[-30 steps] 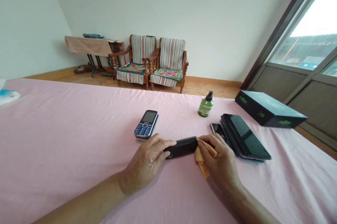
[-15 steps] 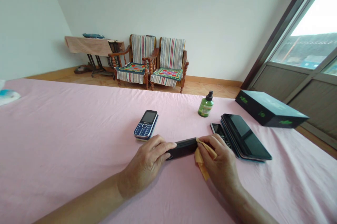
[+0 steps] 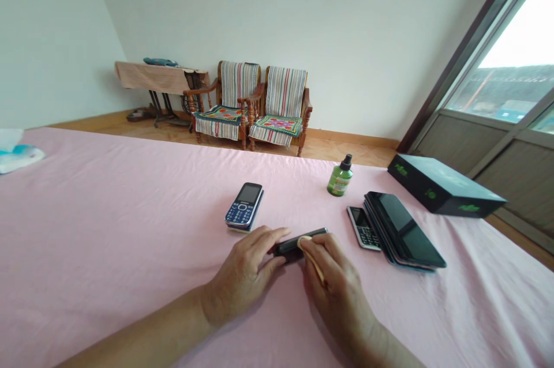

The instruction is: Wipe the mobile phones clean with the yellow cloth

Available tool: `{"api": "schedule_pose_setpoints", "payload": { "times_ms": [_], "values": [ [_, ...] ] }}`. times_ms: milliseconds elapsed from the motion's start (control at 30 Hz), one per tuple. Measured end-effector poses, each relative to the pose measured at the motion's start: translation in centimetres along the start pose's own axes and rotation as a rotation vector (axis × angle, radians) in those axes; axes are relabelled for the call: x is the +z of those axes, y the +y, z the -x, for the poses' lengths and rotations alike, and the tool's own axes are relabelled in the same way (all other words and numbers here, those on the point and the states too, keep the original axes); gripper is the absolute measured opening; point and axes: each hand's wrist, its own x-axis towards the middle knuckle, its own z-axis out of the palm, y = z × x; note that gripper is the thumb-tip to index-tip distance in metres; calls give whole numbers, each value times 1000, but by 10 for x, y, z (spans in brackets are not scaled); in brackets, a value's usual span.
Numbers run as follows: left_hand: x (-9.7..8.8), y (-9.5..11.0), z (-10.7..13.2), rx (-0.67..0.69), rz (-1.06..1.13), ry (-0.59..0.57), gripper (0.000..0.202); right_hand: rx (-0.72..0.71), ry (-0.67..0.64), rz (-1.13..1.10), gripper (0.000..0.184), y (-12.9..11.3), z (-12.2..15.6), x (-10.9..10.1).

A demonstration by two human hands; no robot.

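Observation:
A black phone (image 3: 303,239) lies on the pink tablecloth (image 3: 108,229) in front of me. My left hand (image 3: 246,270) grips its left end, fingers curled over it. My right hand (image 3: 333,284) presses a small orange cloth (image 3: 312,255) onto the middle of the phone, fingers closed around the cloth. Most of the phone is hidden under both hands.
A blue keypad phone (image 3: 243,206) lies just behind my left hand. To the right are a small black keypad phone (image 3: 363,228), a stack of dark smartphones (image 3: 402,229), a green spray bottle (image 3: 340,176) and a black box (image 3: 445,186). Two striped chairs (image 3: 255,105) stand by the far wall.
My right hand has slid the orange cloth leftward along the black phone, from its right end to its middle. The small black keypad phone is uncovered. My left hand has stayed put.

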Motion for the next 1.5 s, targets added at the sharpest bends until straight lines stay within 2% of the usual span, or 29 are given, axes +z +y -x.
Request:
{"api": "schedule_pose_setpoints", "payload": {
  "times_ms": [100, 233, 367, 533, 667, 800, 1000, 1167, 1367, 1500],
  "values": [
    [2, 0, 2, -66, 10, 41, 48, -35, -63, -25, 29, -10, -1, 4],
    [3, -2, 4, -81, 19, 41, 50, -94, -120, -6, 33, -14, -2, 5],
    [3, -4, 3, -60, -15, 54, 48, -40, -49, 51, 27, -1, -2, -1],
    [2, -6, 1, -55, -9, 71, 48, 46, 57, 155, 22, 26, -6, -19],
    [1, -4, -3, -112, 31, 43, 33, 36, 85, 163, 21, 28, -8, -24],
    [-2, 0, -7, -160, 65, -28, 17, -74, 6, 67, 29, 9, -6, -13],
    [-2, 4, -9, -176, 132, -29, 9, -222, -179, 44, 28, -12, -3, -1],
    [-4, 2, -11, -187, 165, -43, 11, -261, -194, 134, 30, -7, -1, -4],
    [-5, -2, -12, -181, 173, -47, 13, -197, -171, 179, 27, 13, 4, -2],
    [-5, -2, -11, -178, 179, -54, 13, -159, -161, 162, 27, 9, 2, -1]
  ]
}}
